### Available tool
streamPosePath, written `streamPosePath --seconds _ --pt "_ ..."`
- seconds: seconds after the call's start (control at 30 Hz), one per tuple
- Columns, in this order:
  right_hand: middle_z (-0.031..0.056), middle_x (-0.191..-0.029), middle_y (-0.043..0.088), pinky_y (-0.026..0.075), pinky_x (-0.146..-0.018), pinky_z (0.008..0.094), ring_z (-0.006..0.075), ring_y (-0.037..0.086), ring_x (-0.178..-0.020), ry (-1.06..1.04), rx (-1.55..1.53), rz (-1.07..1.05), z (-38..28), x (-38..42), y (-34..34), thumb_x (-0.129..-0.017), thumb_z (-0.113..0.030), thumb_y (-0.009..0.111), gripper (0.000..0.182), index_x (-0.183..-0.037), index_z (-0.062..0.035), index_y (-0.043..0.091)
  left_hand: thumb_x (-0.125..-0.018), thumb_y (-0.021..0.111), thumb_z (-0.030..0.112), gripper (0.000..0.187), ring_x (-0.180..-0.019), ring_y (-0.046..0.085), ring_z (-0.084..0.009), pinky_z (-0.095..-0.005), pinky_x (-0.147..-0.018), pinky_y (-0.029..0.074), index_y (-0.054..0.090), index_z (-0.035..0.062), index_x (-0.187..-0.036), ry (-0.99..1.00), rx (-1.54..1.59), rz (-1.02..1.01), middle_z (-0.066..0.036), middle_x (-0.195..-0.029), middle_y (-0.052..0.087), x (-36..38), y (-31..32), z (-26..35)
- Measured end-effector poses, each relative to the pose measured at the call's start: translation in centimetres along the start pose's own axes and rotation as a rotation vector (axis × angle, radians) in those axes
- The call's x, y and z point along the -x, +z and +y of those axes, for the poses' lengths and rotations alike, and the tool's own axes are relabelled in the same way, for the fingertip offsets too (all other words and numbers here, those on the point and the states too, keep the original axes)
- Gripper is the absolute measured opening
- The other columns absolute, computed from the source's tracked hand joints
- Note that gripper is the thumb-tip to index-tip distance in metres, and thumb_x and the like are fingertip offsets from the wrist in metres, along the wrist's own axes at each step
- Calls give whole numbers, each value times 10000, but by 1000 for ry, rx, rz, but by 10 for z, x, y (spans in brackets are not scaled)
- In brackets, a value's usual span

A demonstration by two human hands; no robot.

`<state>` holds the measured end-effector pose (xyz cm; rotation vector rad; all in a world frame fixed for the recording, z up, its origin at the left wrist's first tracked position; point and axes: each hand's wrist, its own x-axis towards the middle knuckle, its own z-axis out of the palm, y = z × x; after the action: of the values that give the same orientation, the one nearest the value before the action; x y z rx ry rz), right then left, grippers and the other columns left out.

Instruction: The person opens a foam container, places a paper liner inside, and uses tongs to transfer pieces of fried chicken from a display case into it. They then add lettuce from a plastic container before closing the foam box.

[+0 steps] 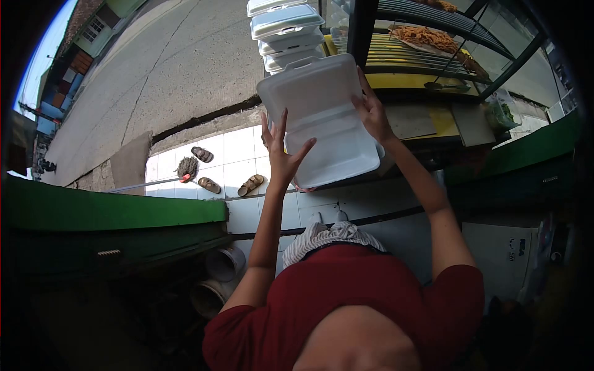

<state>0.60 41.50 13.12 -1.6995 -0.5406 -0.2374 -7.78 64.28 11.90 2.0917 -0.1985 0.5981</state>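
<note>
A white foam takeout box (331, 151) lies opened out in front of me, its lid tilted up on the far side and its inside bare. My right hand (374, 117) grips the box's right edge near the lid, thumb on the inner face and fingers along the outside. At the left edge, my left hand (284, 151) is spread with fingers and thumb apart, overlapping the box in this view. Just beyond the lid stands a stack of closed white foam boxes (286, 28).
A display rack (421, 55) with fried food (427, 38) stands at the right. Sandals (252, 185) and a mop head (187, 167) lie on white tiles. Green counters (117, 207) flank me, with buckets (224, 264) low at left and a carton (498, 253) at right.
</note>
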Motion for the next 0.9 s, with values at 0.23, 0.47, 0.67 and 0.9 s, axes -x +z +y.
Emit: streamPosePath --seconds 0.23,0.47,0.67,0.9 --pt "83 -1231 526 456 -796 237 111 583 -962 430 -70 -112 24 26 -45 -968 -236 502 521 -1421 -45 328 -741 752 77 867 -1095 543 -280 -404 -872 531 285 236 -1453 -138 342 -40 -169 -1258 454 -7 19 -27" --pt "192 -1055 596 461 -887 388 332 577 -1009 588 718 -122 98 92 -123 -837 -482 626 546 -1162 -44 587 -762 716 26 950 -1152 519 -277 -389 -894 525 126 185 -1490 -171 341 -18 -207 -1381 352 5 21 -36" --pt "211 -1107 528 403 -941 431 352 454 -1162 556 1043 -132 124 113 -110 -749 -574 664 605 -1082 -70 626 -758 719 26 959 -1179 494 -284 -396 -930 498 122 187 -1492 -176 323 -13 -210 -1385 347 6 26 -42" --pt "121 -834 654 462 -840 393 280 605 -937 616 861 -34 147 98 -116 -747 -457 718 411 -803 -52 684 -755 724 37 957 -1181 486 -292 -407 -944 481 129 175 -1492 -164 330 -4 -208 -1375 364 6 23 -40"
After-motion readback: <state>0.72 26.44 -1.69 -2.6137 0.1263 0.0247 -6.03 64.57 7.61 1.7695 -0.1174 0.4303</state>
